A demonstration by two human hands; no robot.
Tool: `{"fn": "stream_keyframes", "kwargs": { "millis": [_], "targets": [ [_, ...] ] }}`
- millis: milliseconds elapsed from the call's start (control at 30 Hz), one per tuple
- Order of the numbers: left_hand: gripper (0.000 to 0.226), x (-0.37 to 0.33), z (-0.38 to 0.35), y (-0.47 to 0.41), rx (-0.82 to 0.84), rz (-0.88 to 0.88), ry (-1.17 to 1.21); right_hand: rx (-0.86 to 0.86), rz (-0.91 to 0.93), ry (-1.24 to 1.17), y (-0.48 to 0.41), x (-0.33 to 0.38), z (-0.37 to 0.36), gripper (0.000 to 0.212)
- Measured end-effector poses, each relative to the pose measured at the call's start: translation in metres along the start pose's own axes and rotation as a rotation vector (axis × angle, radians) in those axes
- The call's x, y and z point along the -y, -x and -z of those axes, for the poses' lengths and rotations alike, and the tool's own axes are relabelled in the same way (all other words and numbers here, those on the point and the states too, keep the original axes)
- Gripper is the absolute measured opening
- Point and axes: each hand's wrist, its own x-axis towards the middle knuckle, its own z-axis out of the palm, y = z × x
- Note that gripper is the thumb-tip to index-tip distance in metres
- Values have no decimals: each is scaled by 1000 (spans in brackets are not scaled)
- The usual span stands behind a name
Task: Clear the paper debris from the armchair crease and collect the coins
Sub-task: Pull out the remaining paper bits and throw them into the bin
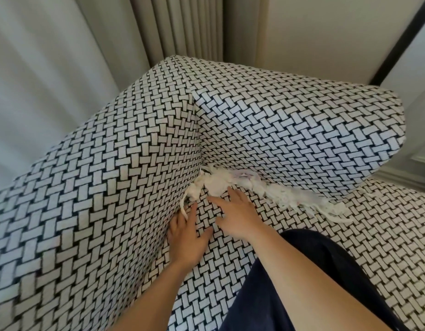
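Observation:
White shredded paper debris (pixel 273 192) fills the crease where the armchair's seat meets its back, running from the corner out to the right. More paper strips (pixel 193 194) sit in the crease along the left armrest. My left hand (pixel 186 237) lies flat on the seat beside the armrest, fingers straight, its fingertips touching a paper strip. My right hand (pixel 235 216) rests on the seat with fingers spread and straight, fingertips at the edge of the paper clump. No coins are visible.
The armchair (pixel 111 187) has a black-and-white woven-pattern cover. Grey curtains (pixel 51 68) hang behind it at left, and a wall with a dark frame (pixel 397 44) stands at right. My dark-clothed leg (pixel 302 283) lies on the seat.

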Motion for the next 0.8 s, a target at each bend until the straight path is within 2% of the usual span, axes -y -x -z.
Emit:
{"fn": "stream_keyframes", "kwargs": {
  "millis": [367, 467, 667, 800],
  "targets": [
    [93, -1, 6, -11, 163, 81, 138, 133, -29, 46, -25, -1, -9, 58],
    [97, 0, 10, -11, 184, 83, 168, 74, -37, -28, -25, 1, -7, 54],
    [95, 0, 13, -11, 203, 76, 176, -153, -67, -282, -16, 1, 8, 43],
    [90, -3, 17, -16, 238, 124, 226, -179, -95, -477, -6, -4, 18, 43]
  ]
}}
